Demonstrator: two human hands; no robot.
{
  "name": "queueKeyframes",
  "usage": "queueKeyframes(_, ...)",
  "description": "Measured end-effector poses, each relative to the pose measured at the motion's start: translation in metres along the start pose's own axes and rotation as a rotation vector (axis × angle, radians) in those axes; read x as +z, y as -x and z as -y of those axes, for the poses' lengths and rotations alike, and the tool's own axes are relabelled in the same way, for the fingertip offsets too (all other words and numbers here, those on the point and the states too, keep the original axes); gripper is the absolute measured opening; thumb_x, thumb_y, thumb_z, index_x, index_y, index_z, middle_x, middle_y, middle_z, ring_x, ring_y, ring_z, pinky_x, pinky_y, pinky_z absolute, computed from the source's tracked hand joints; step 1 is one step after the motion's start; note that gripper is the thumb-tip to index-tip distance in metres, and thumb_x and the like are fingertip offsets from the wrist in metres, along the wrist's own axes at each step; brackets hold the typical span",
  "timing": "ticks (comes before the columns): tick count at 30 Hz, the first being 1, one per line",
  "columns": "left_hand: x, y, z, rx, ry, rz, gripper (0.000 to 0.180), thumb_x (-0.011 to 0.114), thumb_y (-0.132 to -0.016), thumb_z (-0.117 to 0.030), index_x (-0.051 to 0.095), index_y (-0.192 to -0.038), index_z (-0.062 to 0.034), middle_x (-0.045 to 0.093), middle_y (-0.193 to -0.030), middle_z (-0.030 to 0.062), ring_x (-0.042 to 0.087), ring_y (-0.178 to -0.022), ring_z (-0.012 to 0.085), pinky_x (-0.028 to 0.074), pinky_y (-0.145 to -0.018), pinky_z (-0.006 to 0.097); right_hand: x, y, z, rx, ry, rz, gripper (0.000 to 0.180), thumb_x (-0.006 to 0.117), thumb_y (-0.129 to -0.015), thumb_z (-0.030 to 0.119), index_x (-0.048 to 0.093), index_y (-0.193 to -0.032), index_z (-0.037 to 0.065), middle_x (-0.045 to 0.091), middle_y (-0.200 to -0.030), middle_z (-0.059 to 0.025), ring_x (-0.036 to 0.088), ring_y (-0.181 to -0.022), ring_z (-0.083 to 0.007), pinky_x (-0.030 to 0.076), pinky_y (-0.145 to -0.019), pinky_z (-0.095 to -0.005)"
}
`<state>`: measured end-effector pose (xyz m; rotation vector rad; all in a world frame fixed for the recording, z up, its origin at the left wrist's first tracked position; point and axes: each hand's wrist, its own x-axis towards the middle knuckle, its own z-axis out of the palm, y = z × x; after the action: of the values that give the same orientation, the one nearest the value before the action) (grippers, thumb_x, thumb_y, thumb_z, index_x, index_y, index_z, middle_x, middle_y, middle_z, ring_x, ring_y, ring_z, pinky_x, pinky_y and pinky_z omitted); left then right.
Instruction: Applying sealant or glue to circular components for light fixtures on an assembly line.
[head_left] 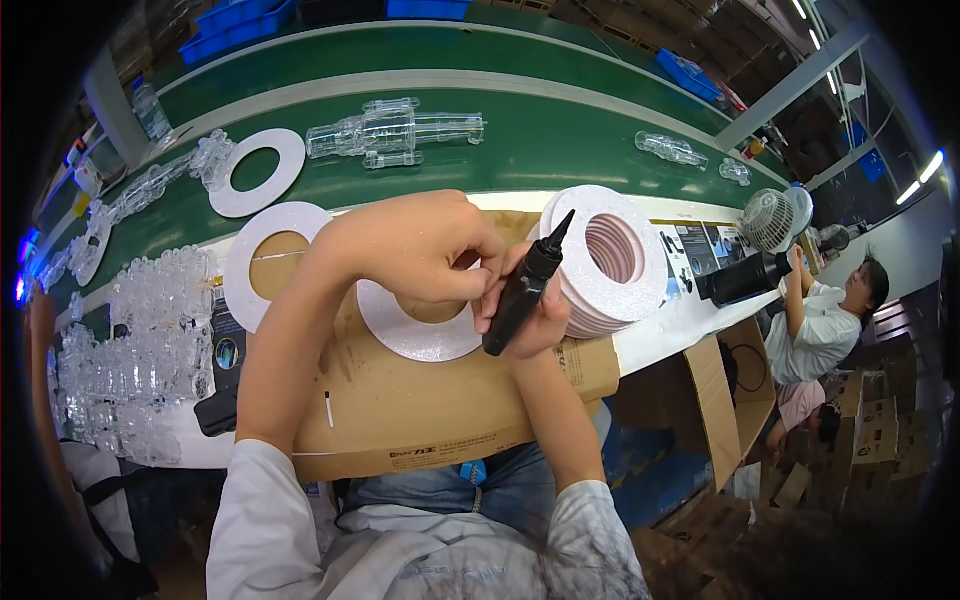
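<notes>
My right hand (535, 325) is wrapped round a black squeeze bottle (520, 300), its pointed nozzle tilted up and away from me. Close beside it, my left hand (425, 245) is closed, thumb and finger pinched near the right fingertips; whatever they hold is hidden. Below both hands a flat white ring (405, 335) lies on brown cardboard (400, 410), partly covered by them. A second white ring (240, 285) rests to the left, partly behind my left forearm. Just right of the bottle stands a stack of white rings (640, 260).
Many clear plastic parts (140, 350) crowd the table's left. A green conveyor (550, 150) behind carries a clear plastic assembly (395, 133) and another white ring (292, 165). On the right are a small fan (770, 220), a black cylinder (745, 280), an open carton (715, 410) and a co-worker (825, 325).
</notes>
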<state>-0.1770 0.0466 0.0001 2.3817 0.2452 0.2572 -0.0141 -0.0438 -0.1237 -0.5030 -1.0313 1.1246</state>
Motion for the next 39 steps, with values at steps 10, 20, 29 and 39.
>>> queueKeyframes(10, 0.000, 0.002, 0.014, 0.129, 0.029, -0.082, 0.011, 0.067, -0.074, -0.013, 0.074, -0.078, -0.0058, 0.063, -0.061, 0.0060, 0.057, -0.055, 0.0180, 0.044, -0.050, 0.030, -0.002, -0.002, -0.001, 0.004, -0.146, 0.109, 0.053, 0.047, -0.087, 0.052, 0.043, -0.102, 0.001, 0.056, -0.063, -0.0120, 0.054, -0.044, -0.0189, 0.045, -0.041, -0.0275)
queueKeyframes(20, -0.001, 0.002, 0.032, -0.093, -0.149, -0.201, 0.015, 0.062, -0.084, -0.016, 0.068, -0.085, -0.0022, 0.065, -0.070, 0.0141, 0.060, -0.062, 0.0295, 0.047, -0.058, 0.039, -0.002, -0.004, -0.001, -0.034, -0.100, 0.107, 0.052, 0.053, -0.087, 0.051, 0.046, -0.102, 0.002, 0.056, -0.066, -0.0153, 0.053, -0.045, -0.0203, 0.043, -0.044, -0.0293)
queueKeyframes(29, 0.018, 0.002, 0.081, -0.672, -0.700, -0.089, 0.039, 0.073, -0.080, -0.033, 0.065, -0.104, -0.0028, 0.068, -0.096, 0.0198, 0.067, -0.092, 0.0362, 0.054, -0.080, 0.044, -0.005, -0.009, 0.000, -0.050, -0.111, 0.093, 0.052, 0.056, -0.086, 0.051, 0.049, -0.100, 0.001, 0.056, -0.067, -0.0154, 0.053, -0.048, -0.0221, 0.044, -0.045, -0.0300)
queueKeyframes(39, 0.025, -0.013, 0.093, -0.523, -0.728, 0.027, 0.041, 0.079, -0.067, -0.029, 0.069, -0.096, -0.0023, 0.070, -0.095, 0.0225, 0.068, -0.093, 0.0385, 0.055, -0.084, 0.046, 0.002, -0.005, 0.000, 0.050, -0.084, 0.068, 0.063, 0.061, -0.081, 0.060, 0.051, -0.094, -0.001, 0.058, -0.067, -0.0138, 0.058, -0.051, -0.0185, 0.049, -0.046, -0.0274)
